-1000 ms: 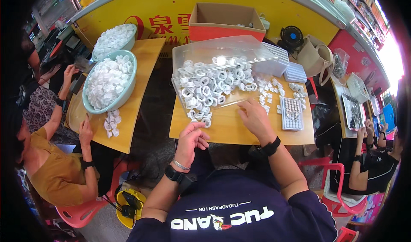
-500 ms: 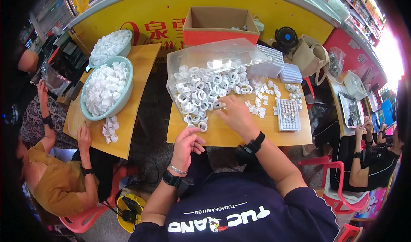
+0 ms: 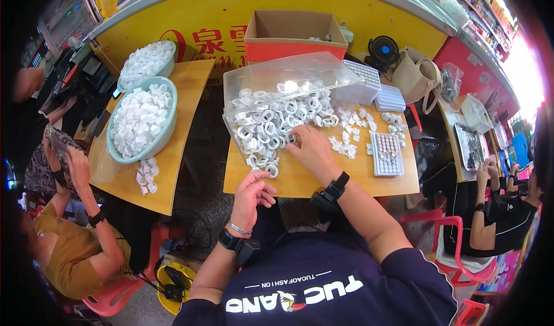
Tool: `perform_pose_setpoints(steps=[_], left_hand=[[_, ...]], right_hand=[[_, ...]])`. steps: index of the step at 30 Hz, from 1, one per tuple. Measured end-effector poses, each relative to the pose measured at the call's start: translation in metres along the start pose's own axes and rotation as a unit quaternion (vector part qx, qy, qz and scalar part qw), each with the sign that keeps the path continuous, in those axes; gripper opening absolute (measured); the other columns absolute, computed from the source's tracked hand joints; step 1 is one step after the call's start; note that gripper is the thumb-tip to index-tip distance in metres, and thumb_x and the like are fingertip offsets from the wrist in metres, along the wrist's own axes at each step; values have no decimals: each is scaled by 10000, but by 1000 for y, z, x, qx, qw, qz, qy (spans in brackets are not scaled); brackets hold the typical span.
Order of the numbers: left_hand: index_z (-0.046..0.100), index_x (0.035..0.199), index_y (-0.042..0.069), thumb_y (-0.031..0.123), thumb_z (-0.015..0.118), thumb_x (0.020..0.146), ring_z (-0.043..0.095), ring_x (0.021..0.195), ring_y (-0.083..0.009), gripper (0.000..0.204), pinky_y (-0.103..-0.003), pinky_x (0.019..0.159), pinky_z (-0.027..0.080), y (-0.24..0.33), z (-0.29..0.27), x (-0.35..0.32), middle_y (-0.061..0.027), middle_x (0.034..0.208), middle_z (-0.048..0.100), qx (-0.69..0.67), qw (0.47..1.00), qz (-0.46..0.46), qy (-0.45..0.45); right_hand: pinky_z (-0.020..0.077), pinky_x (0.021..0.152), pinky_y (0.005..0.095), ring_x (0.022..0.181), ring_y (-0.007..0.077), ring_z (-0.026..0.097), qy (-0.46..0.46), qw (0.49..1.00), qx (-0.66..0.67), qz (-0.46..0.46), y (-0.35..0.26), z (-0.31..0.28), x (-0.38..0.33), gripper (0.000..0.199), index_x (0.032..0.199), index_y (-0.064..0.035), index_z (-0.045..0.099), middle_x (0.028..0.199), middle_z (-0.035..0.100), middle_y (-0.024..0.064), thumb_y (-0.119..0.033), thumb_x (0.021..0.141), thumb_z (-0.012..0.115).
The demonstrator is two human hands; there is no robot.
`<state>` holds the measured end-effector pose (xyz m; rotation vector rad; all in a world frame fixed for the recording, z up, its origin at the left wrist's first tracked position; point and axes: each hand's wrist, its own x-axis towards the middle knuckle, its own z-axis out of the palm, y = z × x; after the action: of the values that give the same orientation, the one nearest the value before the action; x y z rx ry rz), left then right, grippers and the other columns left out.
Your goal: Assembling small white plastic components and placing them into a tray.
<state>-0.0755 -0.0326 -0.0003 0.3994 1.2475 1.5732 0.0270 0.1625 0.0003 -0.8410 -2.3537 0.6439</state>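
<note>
Bare wood in front, clutter behind

Bare table (image 3: pixel 356 180) lies open along the front edge, between the right hand (image 3: pixel 314 152) and the near tray (image 3: pixel 388 154). White bits (image 3: pixel 345 147) block the straight way from rings (image 3: pixel 270 128) to tray. The clear box (image 3: pixel 271 75) overhangs the rings' rear; 2 trays (image 3: pixel 390 98) and a carton (image 3: pixel 294 34) stand behind.
</note>
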Motion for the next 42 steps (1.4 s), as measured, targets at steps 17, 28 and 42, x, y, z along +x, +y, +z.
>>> perform_pose_setpoints(steps=[17,28,42], left_hand=[[482,1234,27,167,452,935,622,765,-146,331,-250,644,508,9,47,13,-95,976,605,27,997,24,-67],[500,1168,-3,127,443,946,621,849,-143,264,-289,721,532,-11,73,32,-85,1021,607,-112,980,22,-161],[493,1189,-29,182,461,957,625,968,-212,315,-345,802,541,-7,71,19,-151,1076,612,-157,970,7,-184]], right_hand=[[490,648,335,743,246,601,29,988,152,-19,-26,-58,-48,269,949,-59,621,850,598,92,-184,739,732],[486,620,366,718,280,602,39,988,146,-38,-22,-72,-67,252,945,-71,631,804,582,106,-174,734,721],[478,618,391,724,282,578,25,990,125,-65,-29,-73,-71,270,935,-82,608,809,540,98,-152,699,720]])
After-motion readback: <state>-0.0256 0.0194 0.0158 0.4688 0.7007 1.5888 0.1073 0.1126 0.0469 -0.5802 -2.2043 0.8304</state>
